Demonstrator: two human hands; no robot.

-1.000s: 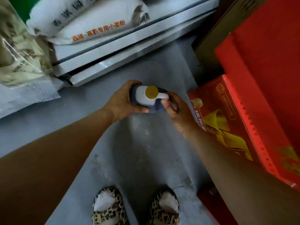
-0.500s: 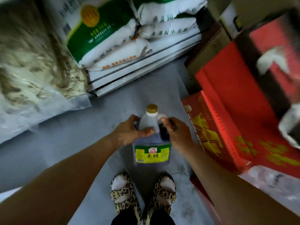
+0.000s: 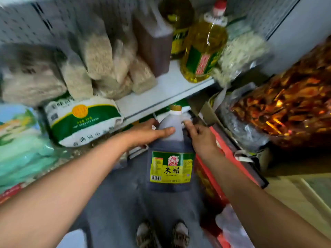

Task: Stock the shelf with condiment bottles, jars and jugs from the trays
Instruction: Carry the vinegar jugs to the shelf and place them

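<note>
A dark vinegar jug [image 3: 171,140] with a gold cap and a green and yellow label hangs upright in front of me, just below the white shelf [image 3: 161,90]. My left hand [image 3: 148,133] grips its upper body, thumb across the front. My right hand [image 3: 198,135] holds the handle side of the jug. On the shelf stand a yellow oil jug [image 3: 202,49] with a red cap, a second oil jug [image 3: 176,20] behind it, and a dark brown rectangular container [image 3: 154,43].
Bags of pale dried goods [image 3: 100,68] fill the shelf's left part. A white and green flour sack [image 3: 82,120] lies under the shelf. A bag of red dried chillies [image 3: 290,104] sits at right, red boxes [image 3: 211,176] below it. My feet [image 3: 163,233] stand on grey floor.
The jug has been lifted from near the floor up toward the shelf, both hands still on it. The view has tilted up and now shows the shelf with the oil jugs.
</note>
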